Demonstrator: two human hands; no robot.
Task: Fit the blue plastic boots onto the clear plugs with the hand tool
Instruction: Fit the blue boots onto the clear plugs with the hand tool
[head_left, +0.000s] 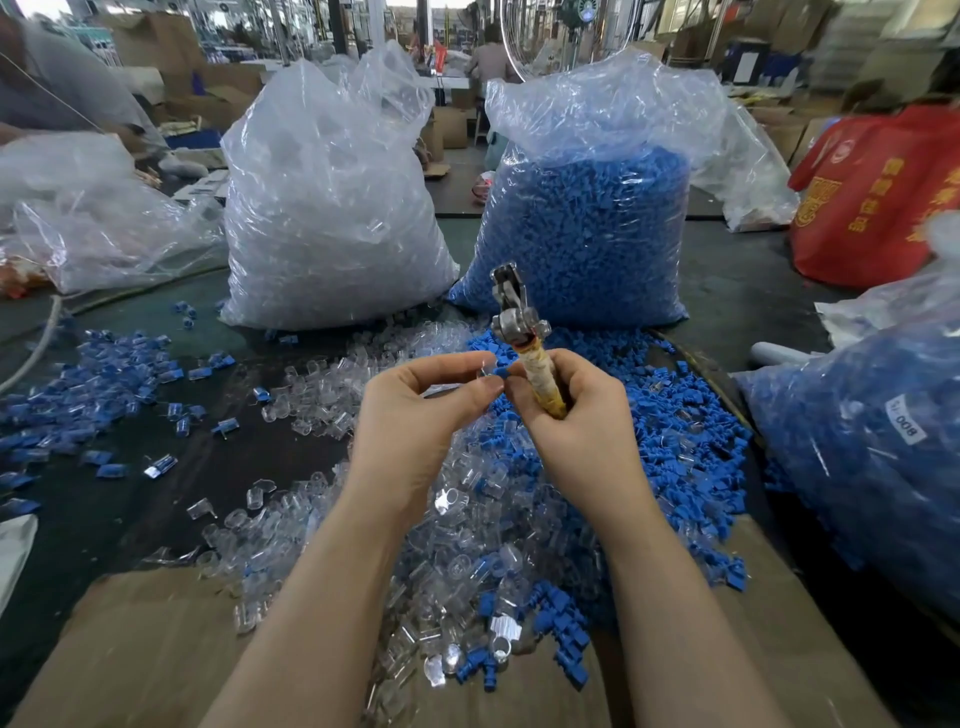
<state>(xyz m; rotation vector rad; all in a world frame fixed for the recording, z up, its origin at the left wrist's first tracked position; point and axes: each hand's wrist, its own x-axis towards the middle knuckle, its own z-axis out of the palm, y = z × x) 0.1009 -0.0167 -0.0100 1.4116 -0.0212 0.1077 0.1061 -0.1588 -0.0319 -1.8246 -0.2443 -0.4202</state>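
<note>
My left hand pinches a small clear plug between thumb and forefinger. My right hand grips the tape-wrapped handle of the metal hand tool, whose jaws point up and away, and its fingertips also pinch a blue boot against the plug. The two hands meet at the middle of the view, above a heap of loose clear plugs and blue boots on the table.
Behind the hands stand a tall bag of clear plugs and a tall bag of blue boots. Assembled pieces lie scattered at the left. Another bag of blue parts sits at the right. Cardboard covers the near edge. Other people work at the far left and right.
</note>
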